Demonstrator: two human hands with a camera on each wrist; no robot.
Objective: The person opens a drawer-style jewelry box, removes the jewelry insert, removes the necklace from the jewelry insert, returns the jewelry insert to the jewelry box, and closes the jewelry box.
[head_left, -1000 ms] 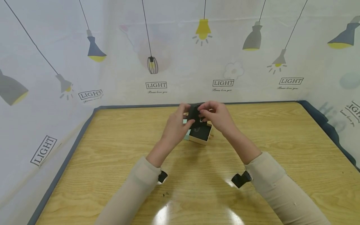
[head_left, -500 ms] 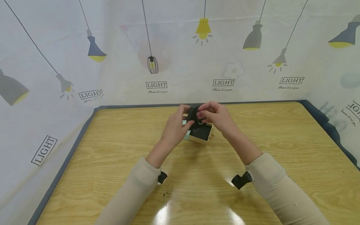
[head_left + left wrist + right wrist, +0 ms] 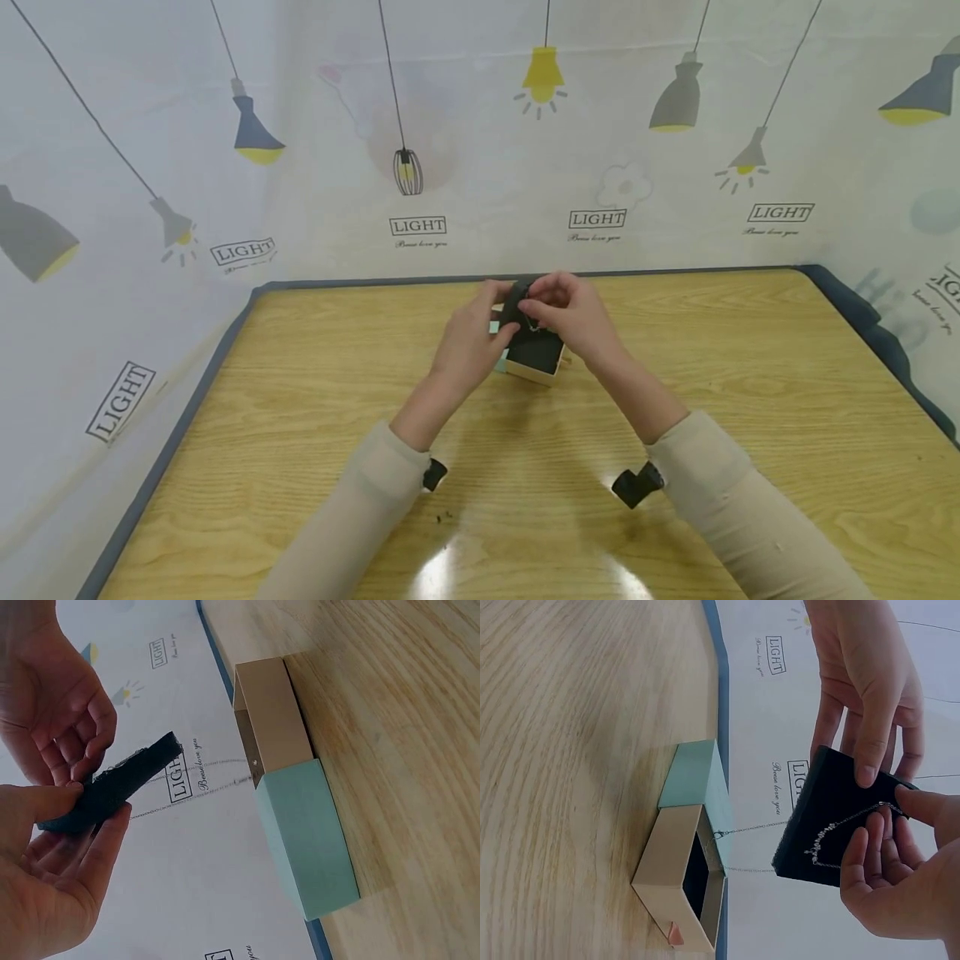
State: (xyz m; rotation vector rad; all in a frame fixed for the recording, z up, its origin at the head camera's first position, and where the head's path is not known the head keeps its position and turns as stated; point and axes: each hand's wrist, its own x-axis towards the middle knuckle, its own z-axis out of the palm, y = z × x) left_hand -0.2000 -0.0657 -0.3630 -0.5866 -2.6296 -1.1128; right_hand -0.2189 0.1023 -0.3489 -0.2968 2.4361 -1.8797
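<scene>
A black jewelry pad (image 3: 817, 802) is held up above the table, its thin edge towards the left wrist view. My left hand (image 3: 468, 337) grips it between thumb and fingers. Across its face lies a silver necklace (image 3: 829, 836) with a small sparkling pendant, and two lengths of its chain run down towards the box. My right hand (image 3: 581, 321) is at the pad's other side, thumb and finger pinching the necklace chain. Below stands a small gift box: a beige drawer (image 3: 281, 712) with a dark lining, pulled partly out of a mint-green sleeve (image 3: 311, 840).
The wood-grain table (image 3: 525, 467) has a dark blue border at its back and sides. A white cloth with printed lamps (image 3: 480, 150) rises behind it. A coral ribbon tab (image 3: 676, 934) sticks out from the drawer. Some dark specks (image 3: 442, 518) lie near the front.
The pad has turned so that the head view shows it narrower. My right hand has shifted slightly, its thumb lower against the pad. The box stays where it was.
</scene>
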